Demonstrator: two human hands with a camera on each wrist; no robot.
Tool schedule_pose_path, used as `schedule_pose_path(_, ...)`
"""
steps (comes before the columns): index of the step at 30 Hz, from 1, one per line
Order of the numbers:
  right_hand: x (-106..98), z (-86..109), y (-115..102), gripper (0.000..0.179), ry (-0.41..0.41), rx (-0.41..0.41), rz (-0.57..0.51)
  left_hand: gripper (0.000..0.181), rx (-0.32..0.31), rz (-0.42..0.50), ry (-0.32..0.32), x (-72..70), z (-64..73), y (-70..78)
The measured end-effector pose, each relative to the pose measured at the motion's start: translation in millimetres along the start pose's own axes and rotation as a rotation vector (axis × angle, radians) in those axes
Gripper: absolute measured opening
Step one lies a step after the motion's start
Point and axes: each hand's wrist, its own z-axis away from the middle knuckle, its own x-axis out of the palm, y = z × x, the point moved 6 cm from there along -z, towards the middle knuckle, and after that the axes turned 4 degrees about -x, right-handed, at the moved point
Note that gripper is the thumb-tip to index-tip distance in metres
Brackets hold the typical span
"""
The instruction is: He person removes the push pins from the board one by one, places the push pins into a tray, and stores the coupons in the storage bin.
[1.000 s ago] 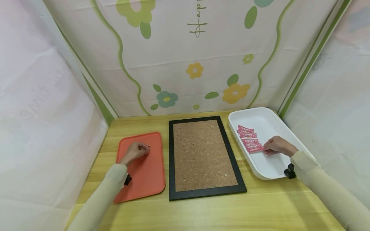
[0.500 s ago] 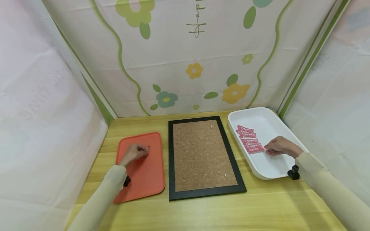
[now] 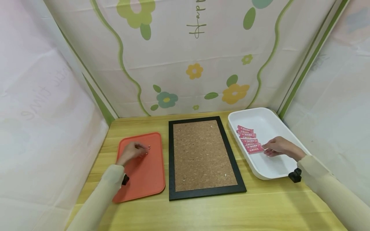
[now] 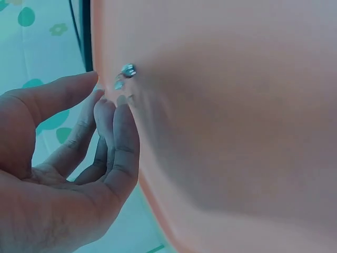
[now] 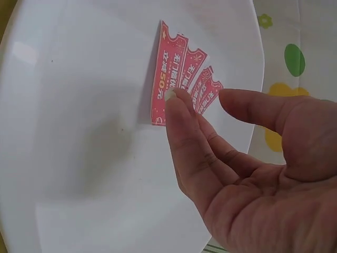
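My left hand (image 3: 133, 152) hovers at the right part of a red tray (image 3: 147, 178). Its thumb and fingers are apart, fingertips close to a few small shiny metallic pieces (image 4: 129, 70), too small to tell their kind. No held thing shows between them. My right hand (image 3: 281, 148) is over a white tray (image 3: 260, 117), fingers bent toward a fanned row of pink paper coupons (image 3: 254, 148). In the right wrist view, its index fingertip overlaps the front coupon (image 5: 164, 71) while the thumb stands apart; whether the fingertip touches the paper, I cannot tell.
Between the trays lies a cork board (image 3: 203, 154) in a black frame, with small shiny bits near several corners. Everything stands on a wooden table (image 3: 208, 213). Flower-printed cloth (image 3: 173, 64) walls the back and both sides.
My left hand has drawn slightly back to the left, uncovering more of the shiny pieces. My right hand has shifted slightly right at the front coupon.
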Motion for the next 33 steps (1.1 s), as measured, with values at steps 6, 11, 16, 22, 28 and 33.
schedule_pose_path(6,2,5.2,-11,0.043,0.018,-0.025,0.045,0.027,0.033,-0.044,0.063,-8.4,2.2,9.8)
schedule_pose_path(11,5,6.1,-25,0.047,0.057,-0.068,0.07,0.026,0.045,-0.069,0.082,-8.1,2.6,17.5)
schedule_pose_path(16,10,5.9,-38,0.049,0.094,-0.15,0.081,0.026,0.064,-0.096,0.085,-3.6,3.1,25.6)
schedule_pose_path(22,20,7.0,-56,0.047,0.12,-0.237,0.134,0.027,0.111,-0.108,0.082,1.8,4.6,35.2)
schedule_pose_path(28,27,9.3,-74,0.042,0.174,-0.291,0.169,0.03,0.17,-0.115,0.075,4.6,7.5,42.1)
schedule_pose_path(33,36,11.5,-90,0.037,0.248,-0.353,0.177,0.039,0.224,-0.114,0.082,11.4,10.4,51.8)
